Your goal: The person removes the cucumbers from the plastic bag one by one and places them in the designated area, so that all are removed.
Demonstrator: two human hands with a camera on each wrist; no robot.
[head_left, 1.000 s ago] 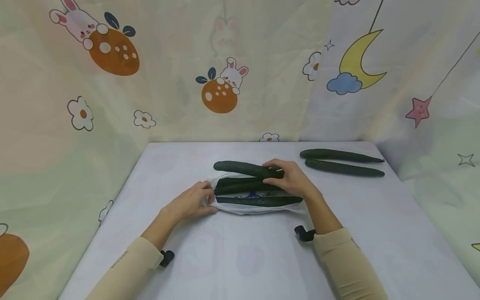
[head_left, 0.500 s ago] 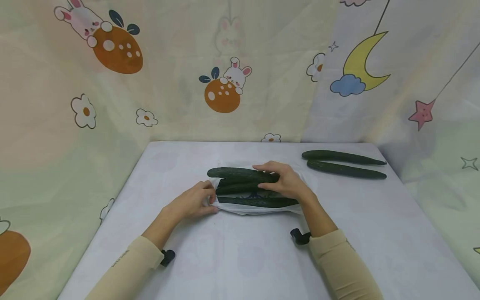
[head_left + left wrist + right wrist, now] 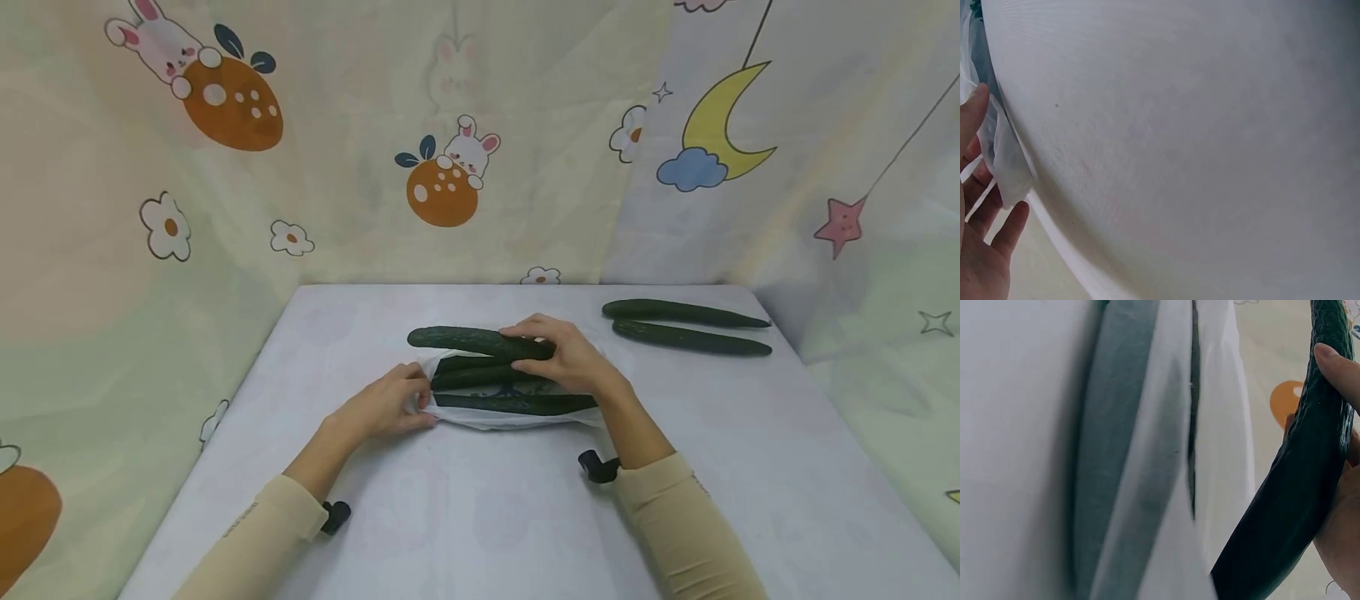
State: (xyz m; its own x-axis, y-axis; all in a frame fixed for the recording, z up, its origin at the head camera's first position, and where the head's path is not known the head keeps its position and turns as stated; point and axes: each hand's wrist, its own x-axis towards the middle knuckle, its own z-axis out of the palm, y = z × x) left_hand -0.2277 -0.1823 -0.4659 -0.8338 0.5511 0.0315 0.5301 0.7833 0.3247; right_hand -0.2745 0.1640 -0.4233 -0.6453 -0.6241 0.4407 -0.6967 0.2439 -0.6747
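My right hand (image 3: 572, 357) grips a dark green cucumber (image 3: 465, 338) near its right end, above the back edge of a white plastic bag (image 3: 487, 422). The right wrist view shows the thumb across the cucumber (image 3: 1300, 469) and the fingers behind it. Several more cucumbers (image 3: 517, 405) lie lengthwise in the bag's open mouth, partly hidden by the right hand. At the bag's left end, my left hand (image 3: 384, 402) pinches the plastic. In the left wrist view, thin film (image 3: 1007, 156) runs between thumb and fingers.
Two cucumbers (image 3: 686, 313) lie side by side at the back right of the white-covered table (image 3: 495, 517). Behind the table hangs a curtain (image 3: 337, 167) printed with rabbits, flowers and a moon. Each wrist carries a small black camera (image 3: 597, 467).
The right hand has carried its cucumber leftward over the bag; the cucumber dipped, then rose slightly. My left hand stays at the bag's left end.
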